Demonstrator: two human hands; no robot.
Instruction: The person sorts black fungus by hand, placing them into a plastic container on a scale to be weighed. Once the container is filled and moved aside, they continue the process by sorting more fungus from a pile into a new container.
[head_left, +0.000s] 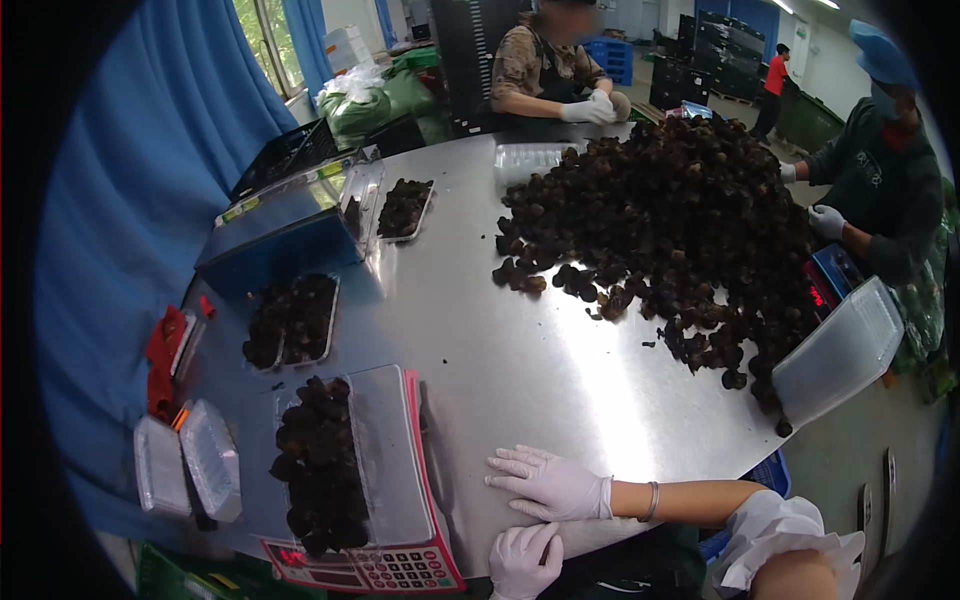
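My right hand (550,487), in a white glove, rests palm down with its fingers spread on the metal table (470,330). Just below it is my left hand (525,562), also gloved, its fingers curled in at the table's near edge; nothing shows in it. Left of both hands stands a red-edged digital scale (405,560) with a keypad and a lit red display. A clear plastic tray (362,440) lies on the scale, filled with dark brown mushroom-like pieces (320,465). Neither hand touches the scale.
A large heap of dark pieces (660,220) covers the far right of the table. Two more filled trays (290,320) (405,208) lie left, near a metal-and-clear box (290,225). Empty clear containers (840,350) stand at the right edge. Two gloved co-workers (545,75) (870,190) are by the heap.
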